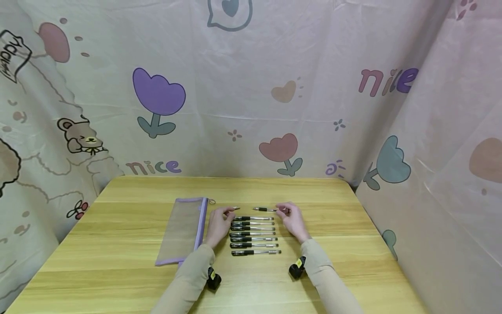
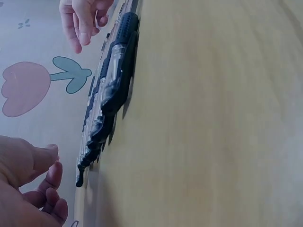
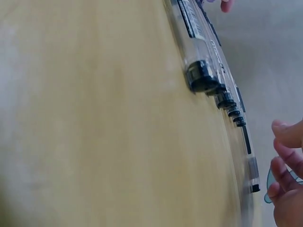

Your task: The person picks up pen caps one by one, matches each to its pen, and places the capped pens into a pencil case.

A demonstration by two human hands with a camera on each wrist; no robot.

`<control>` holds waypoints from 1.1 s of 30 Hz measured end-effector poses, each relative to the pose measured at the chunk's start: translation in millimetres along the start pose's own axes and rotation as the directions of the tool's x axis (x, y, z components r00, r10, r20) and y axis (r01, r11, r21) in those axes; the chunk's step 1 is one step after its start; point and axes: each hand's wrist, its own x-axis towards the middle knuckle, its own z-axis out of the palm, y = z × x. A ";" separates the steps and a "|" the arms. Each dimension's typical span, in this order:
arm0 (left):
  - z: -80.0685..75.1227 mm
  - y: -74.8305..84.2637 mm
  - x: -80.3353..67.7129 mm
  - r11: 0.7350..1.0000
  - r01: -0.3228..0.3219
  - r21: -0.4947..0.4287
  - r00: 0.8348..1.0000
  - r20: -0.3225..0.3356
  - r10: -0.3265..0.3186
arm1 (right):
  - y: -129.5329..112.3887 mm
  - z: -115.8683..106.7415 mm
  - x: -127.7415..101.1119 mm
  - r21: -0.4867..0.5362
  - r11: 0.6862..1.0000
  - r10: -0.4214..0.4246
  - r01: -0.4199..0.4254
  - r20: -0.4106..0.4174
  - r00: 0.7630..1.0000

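Observation:
Several black-capped clear pens lie side by side in a row on the wooden table. One more pen lies at the far end of the row, slightly askew. My left hand rests at that pen's left end, fingers loosely curled; the left wrist view shows this hand holding nothing. My right hand has its fingertips at the pen's right end. In the right wrist view its fingers hang just beside the pen tips, apart from them.
A flat purple-edged mesh pencil pouch lies left of the pens, its zip pull at the far end. A printed cloth backdrop closes off the back and both sides. Bare tabletop lies to the right of the pens and along the near edge.

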 end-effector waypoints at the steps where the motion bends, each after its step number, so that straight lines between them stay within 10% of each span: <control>1: -0.7 -0.5 -0.6 1.000 0.006 -0.008 1.000 0.004 -0.006 | 0.4 -0.3 0.1 -0.001 1.000 0.008 -0.008 -0.008 1.000; 13: -3.9 -8.8 0.3 0.999 0.036 -0.007 0.999 -0.002 -0.036 | 6.0 -3.9 2.5 -0.122 0.991 0.037 -0.049 -0.102 0.994; 33: -6.4 -10.8 -1.1 1.000 0.020 -0.017 1.000 -0.017 -0.020 | 13.2 1.6 16.7 -0.257 0.963 0.081 -0.085 -0.027 0.996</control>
